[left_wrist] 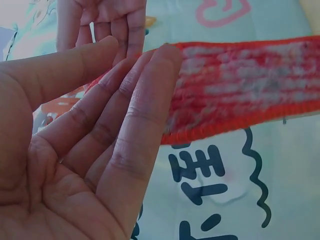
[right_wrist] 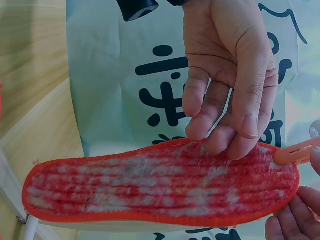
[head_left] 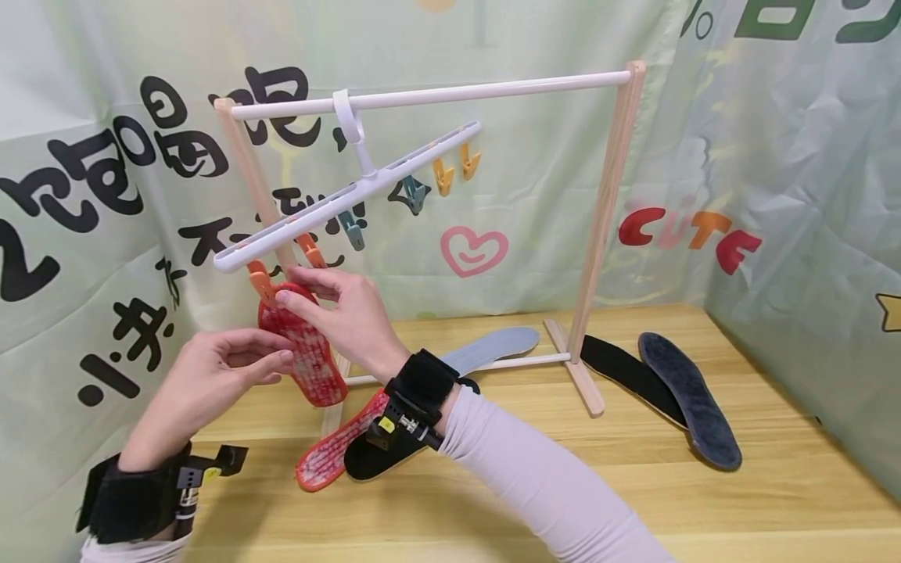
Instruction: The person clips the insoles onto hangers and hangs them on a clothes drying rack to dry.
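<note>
A red-and-white knit insole [head_left: 310,352] hangs by its upper end from an orange clip [head_left: 262,283] at the near left end of a white hanger [head_left: 310,215]. My left hand [head_left: 228,361] touches the insole's left side with its fingertips, its thumb apart from them. In the right wrist view those fingers lie on the insole's face [right_wrist: 125,187]. My right hand [head_left: 352,317] is at the insole's upper end, thumb beside the clip and fingers extended along the edge. A second orange clip [head_left: 310,250] hangs just above the right fingers.
The hanger hooks onto the rail of a wooden rack [head_left: 436,95]. Teal clips [head_left: 350,230] and yellow clips [head_left: 443,177] hang farther along. On the table lie another red insole [head_left: 331,457], a black one [head_left: 380,457], a grey one [head_left: 496,348] and a dark pair [head_left: 697,399] at right.
</note>
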The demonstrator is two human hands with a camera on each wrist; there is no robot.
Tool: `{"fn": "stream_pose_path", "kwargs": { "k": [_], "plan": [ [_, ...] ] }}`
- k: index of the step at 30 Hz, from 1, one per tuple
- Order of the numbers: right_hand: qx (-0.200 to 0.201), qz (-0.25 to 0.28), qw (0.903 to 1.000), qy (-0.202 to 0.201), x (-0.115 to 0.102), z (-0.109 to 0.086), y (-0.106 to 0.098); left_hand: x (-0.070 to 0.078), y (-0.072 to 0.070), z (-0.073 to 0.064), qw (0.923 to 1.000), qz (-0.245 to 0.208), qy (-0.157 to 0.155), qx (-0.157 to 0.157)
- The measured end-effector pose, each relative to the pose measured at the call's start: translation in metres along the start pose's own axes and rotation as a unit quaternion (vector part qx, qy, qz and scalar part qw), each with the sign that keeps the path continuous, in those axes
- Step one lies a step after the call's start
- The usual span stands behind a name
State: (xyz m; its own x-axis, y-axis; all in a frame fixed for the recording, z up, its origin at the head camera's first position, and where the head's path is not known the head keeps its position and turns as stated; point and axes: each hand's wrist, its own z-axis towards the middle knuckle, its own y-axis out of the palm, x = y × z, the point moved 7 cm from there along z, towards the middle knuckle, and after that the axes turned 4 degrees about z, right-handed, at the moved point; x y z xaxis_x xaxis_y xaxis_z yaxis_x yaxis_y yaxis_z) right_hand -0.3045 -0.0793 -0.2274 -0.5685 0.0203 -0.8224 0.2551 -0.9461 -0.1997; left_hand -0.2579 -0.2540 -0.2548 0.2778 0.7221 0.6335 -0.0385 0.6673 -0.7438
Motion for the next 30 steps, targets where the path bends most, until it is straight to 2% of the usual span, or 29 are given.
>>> {"fn": "stream_pose_path", "kwargs": {
  "k": [7, 14, 23, 30],
  "plan": [
    [-0.001, 0.007, 0.9999, 0.015, 0.008, -0.003, -0.003, 0.002, 0.007, 0.002, 1.0000, 0.001, 0.002, -0.006],
    [0.001, -0.003, 0.9997, 0.025, 0.019, -0.005, -0.009, 0.004, 0.015, 0.004, 0.9997, -0.019, 0.012, -0.007],
    [0.008, 0.005, 0.9992, 0.038, 0.033, -0.011, -0.024, 0.006, 0.026, 0.010, 0.9993, -0.027, 0.018, -0.020],
    [0.004, -0.009, 0.9993, 0.035, 0.043, -0.014, -0.034, 0.007, 0.032, 0.012, 0.9996, -0.010, 0.018, -0.020]
  ]
}}
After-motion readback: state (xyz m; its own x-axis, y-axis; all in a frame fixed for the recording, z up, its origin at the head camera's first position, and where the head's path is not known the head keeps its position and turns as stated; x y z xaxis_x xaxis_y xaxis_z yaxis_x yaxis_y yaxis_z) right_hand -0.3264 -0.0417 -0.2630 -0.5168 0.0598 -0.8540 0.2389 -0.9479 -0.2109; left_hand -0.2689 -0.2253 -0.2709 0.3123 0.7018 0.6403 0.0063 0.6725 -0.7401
